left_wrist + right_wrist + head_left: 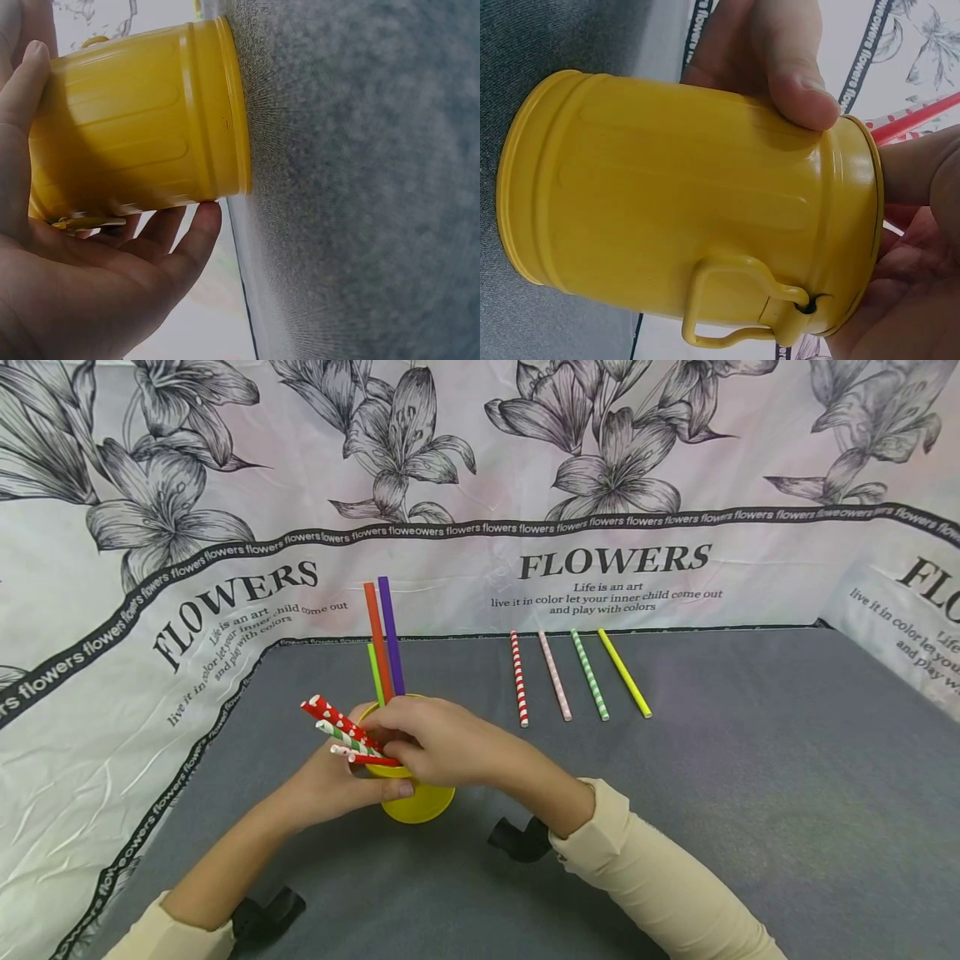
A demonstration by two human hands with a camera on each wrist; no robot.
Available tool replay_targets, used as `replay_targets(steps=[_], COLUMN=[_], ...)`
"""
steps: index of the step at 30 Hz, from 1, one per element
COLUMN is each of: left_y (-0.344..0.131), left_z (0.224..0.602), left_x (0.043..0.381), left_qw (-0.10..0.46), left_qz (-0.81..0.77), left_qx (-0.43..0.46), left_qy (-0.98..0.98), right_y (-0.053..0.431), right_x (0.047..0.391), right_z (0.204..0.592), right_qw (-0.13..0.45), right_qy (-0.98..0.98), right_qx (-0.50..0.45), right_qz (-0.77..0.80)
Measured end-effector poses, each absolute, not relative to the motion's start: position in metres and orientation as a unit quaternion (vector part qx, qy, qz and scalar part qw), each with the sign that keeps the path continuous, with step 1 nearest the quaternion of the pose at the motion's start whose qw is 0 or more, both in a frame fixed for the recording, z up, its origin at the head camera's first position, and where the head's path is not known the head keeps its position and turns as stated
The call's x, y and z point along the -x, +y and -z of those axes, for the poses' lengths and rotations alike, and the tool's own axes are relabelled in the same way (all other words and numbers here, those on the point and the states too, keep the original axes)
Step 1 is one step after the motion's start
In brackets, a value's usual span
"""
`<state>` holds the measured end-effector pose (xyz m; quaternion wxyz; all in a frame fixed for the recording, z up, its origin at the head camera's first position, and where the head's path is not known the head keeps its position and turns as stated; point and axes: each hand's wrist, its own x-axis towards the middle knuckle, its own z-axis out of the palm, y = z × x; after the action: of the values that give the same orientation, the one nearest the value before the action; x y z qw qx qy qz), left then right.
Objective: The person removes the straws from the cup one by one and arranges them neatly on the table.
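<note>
My left hand [330,781] grips a yellow bucket-shaped cup [420,806] from the side, thumb across its front and fingers behind it. Its ribbed wall and small side handle [694,300] show in the right wrist view. My right hand [442,739] is at the cup's mouth with its fingers inside the rim; I cannot tell whether they pinch a straw. Several patterned paper straws [348,727], with red, green and white, lean left out of the cup beside these fingers. An orange straw [378,639], a purple straw [391,631] and a lime green straw [376,672] stand toward the back.
On the grey tabletop [750,793], a red striped straw [519,681], a pale pink straw [555,677], a green striped straw [590,677] and a yellow straw [626,675] lie in a row. A white flower-printed cloth [450,585] hangs behind. Black straps [521,841] are at both wrists.
</note>
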<state>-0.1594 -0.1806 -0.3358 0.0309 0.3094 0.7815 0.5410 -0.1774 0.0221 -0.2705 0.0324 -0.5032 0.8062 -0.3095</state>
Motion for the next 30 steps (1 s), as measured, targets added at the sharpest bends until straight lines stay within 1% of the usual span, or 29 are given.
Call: replay_targets(steps=[7, 10, 12, 15, 19, 23, 26, 30], left_y=[-0.181, -0.18, -0.18, -0.179, -0.179, -0.178, -0.177, -0.177], left_z=[0.336, 0.336, 0.336, 0.334, 0.333, 0.333, 0.334, 0.335], left_x=[0.159, 0.159, 0.159, 0.158, 0.157, 0.158, 0.159, 0.159], left_qw=[0.019, 0.011, 0.011, 0.03, 0.047, 0.043, 0.044, 0.051], left_qz=[-0.547, -0.55, -0.547, -0.549, -0.541, -0.547, -0.562, -0.565], left_qx=[-0.327, -0.337, -0.334, -0.318, -0.289, -0.296, -0.31, -0.307], left_qy=[0.77, 0.764, 0.768, 0.772, 0.788, 0.782, 0.766, 0.765], right_y=[0.025, 0.027, 0.028, 0.031, 0.032, 0.032, 0.032, 0.033], right_x=[0.178, 0.179, 0.18, 0.181, 0.182, 0.182, 0.182, 0.181], right_z=[0.269, 0.267, 0.266, 0.265, 0.264, 0.264, 0.263, 0.263], right_qw=[0.075, 0.083, 0.086, 0.089, 0.076, 0.065, 0.075, 0.093], right_qy=[0.796, 0.789, 0.784, 0.783, 0.784, 0.782, 0.783, 0.785], right_qx=[0.496, 0.502, 0.508, 0.511, 0.519, 0.534, 0.532, 0.525], right_qz=[0.339, 0.345, 0.346, 0.344, 0.332, 0.314, 0.313, 0.317])
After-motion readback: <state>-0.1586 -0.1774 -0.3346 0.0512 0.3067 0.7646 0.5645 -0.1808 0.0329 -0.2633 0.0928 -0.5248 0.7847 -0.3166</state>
